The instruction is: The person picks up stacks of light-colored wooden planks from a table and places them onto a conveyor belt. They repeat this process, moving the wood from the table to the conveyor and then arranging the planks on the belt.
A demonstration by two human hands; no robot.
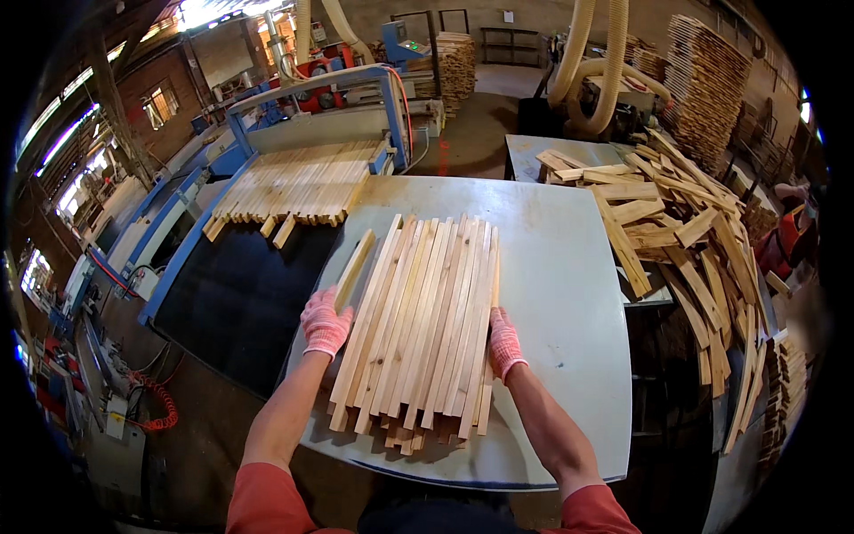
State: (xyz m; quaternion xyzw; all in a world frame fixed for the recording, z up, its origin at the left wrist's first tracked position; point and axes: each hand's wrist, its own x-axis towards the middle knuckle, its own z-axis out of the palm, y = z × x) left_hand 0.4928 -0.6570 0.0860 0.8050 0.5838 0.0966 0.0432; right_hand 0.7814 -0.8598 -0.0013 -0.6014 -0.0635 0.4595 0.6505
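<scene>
A stack of long, pale wooden strips [414, 311] lies on the light grey tabletop in front of me, its near ends uneven. To the left of the stack, a single wooden strip [356, 265] slants away from it at its near end. My left hand [326, 324], in a pink knit glove, is closed on that strip's near end. My right hand [506, 343], gloved alike, rests along the stack's right side with its fingers stretched forward; the fingertips are partly hidden against the wood.
At the left, a blue-framed machine [311, 89] carries a row of wooden strips [298, 178] above a black belt [240, 294]. Loose boards [649, 214] lie heaped on the right beyond the grey table [569, 356]. Ribbed hoses [587, 62] and a tall wood stack [707, 89] stand behind.
</scene>
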